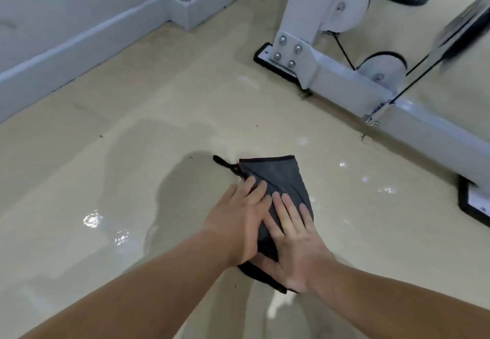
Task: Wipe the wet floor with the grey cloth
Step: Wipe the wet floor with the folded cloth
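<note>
Cloth (281, 176), grey and folded, lies flat on the floor (159, 105), apart from the white frame (331, 78) and on the viewer's side of it, its black loop (225, 162) pointing away from the frame. Both hands are spread on it with fingers straight: the left hand (238, 219) presses the edge farther from the frame, the right hand (294, 240) presses the edge nearer the frame, and neither curls round the fabric. This looks like the wiping step itself, with the palms bearing down to push the cloth across the tile. Water glints (387, 190) show between the cloth and the frame, and more shine (106, 222) sits farther from the frame than the cloth does, so much of the floor seems yet to be dried. The next move probably calls for steady downward pressure and a slide toward one of those wet patches, keeping the fold from bunching under the palms and stopping short of the frame's base.
</note>
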`<state>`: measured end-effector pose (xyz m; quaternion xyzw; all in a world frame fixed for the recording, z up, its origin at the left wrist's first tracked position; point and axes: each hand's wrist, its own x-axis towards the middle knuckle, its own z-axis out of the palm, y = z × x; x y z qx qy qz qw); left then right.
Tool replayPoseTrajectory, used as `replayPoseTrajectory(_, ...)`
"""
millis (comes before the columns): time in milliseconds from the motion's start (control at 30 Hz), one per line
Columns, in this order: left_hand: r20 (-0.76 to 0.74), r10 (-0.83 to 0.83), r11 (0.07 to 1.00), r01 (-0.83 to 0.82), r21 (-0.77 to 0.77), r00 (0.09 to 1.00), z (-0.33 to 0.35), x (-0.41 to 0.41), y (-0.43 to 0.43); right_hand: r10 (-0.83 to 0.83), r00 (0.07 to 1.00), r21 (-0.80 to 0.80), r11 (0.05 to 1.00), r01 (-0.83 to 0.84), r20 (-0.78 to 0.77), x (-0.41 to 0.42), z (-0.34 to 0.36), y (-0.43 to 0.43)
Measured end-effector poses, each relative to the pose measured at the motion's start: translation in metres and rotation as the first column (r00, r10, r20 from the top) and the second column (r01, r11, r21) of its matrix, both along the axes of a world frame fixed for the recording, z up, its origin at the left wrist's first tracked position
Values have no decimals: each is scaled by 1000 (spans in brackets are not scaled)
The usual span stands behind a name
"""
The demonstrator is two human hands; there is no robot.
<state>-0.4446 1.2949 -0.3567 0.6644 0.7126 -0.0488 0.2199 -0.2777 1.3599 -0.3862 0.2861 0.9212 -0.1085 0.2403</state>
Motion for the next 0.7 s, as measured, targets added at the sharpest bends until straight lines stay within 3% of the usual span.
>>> replayPoseTrajectory(133, 84, -25, 993, 35, -116, 996, -15, 33, -1, -46, 991, -32, 998, 50, 128, 24, 17, 0)
replayPoseTrajectory(333, 13, -5, 997, 6, -76, 1000, -18, 36, -4, -271, 931, -76, 952, 297, 243, 47, 40, 3)
replayPoseTrajectory(467, 32, 32, 998, -29, -64, 999, -13, 41, -1, -191, 921, -113, 964, 241, 338, 48, 73, 14)
replayPoseTrajectory(600, 13, 2, 1000, -1, -32, 1000, -15, 39, -11, -222, 948, -105, 962, 251, 226, 34, 83, 34)
replayPoseTrajectory(700, -103, -35, 989, 20, -144, 994, -14, 58, -16, -219, 958, -65, 970, 235, 185, 32, 80, 46)
